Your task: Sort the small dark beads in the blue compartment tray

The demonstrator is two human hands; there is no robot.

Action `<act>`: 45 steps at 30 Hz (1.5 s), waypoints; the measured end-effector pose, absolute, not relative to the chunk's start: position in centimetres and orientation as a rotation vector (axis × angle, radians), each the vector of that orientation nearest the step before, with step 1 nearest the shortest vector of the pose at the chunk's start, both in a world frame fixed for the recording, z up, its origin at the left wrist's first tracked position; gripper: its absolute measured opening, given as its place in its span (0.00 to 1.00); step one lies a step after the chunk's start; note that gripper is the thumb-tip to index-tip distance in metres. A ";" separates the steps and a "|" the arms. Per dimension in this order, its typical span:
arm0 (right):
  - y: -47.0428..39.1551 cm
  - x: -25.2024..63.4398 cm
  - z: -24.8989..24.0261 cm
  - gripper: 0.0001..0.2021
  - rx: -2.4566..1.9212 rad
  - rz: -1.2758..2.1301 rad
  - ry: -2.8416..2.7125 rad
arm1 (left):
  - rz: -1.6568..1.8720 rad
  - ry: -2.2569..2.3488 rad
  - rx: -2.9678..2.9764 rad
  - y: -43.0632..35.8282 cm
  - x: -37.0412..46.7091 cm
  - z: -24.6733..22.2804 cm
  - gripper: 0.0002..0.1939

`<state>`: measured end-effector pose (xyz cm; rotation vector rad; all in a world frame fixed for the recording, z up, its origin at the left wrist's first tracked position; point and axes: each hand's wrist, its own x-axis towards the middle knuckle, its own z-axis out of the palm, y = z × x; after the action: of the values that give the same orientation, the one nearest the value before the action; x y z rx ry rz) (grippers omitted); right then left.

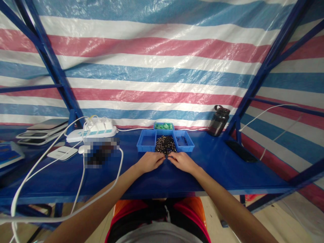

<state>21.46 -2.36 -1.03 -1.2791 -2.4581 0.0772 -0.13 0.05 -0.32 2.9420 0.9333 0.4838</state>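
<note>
Both my hands meet at the front edge of the middle blue bin, which holds a heap of small dark and brassy parts (165,144). My left hand (151,161) has its fingers bent together, the tips close to those of my right hand (182,161), whose fingers are also pinched. Whatever lies between the fingertips is too small to make out. A blue bin (146,148) on the left shows a bare floor. In the right blue bin (188,148) lie a few small dark pieces. Behind the heap, a small blue box holds green pieces (164,126).
On the left are a white power strip (92,134) with plugs, looping white cables, a white flat box (62,153) and stacked devices (43,131). A dark bottle (219,120) and a black phone-like slab (240,151) are on the right. Blue frame posts flank the table.
</note>
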 end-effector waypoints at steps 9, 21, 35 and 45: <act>-2.4 21.5 -1.0 0.11 -1.292 0.109 -2.439 | 0.489 0.968 2.913 0.0 -0.1 -0.3 0.16; -2.3 21.4 -1.0 0.11 -1.290 0.130 -2.466 | 0.543 0.930 2.843 -0.2 -0.3 0.0 0.13; -2.5 21.3 -1.0 0.10 -1.250 0.162 -2.463 | 0.610 0.956 2.833 0.3 -0.2 -0.6 0.12; -2.5 21.4 -1.0 0.11 -1.194 0.179 -2.460 | 0.522 0.919 2.893 0.7 -0.4 -0.7 0.09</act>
<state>21.41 -2.51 -0.97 -1.1936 -2.4601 0.1790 -0.41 0.68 -0.74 2.8929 0.9191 0.5223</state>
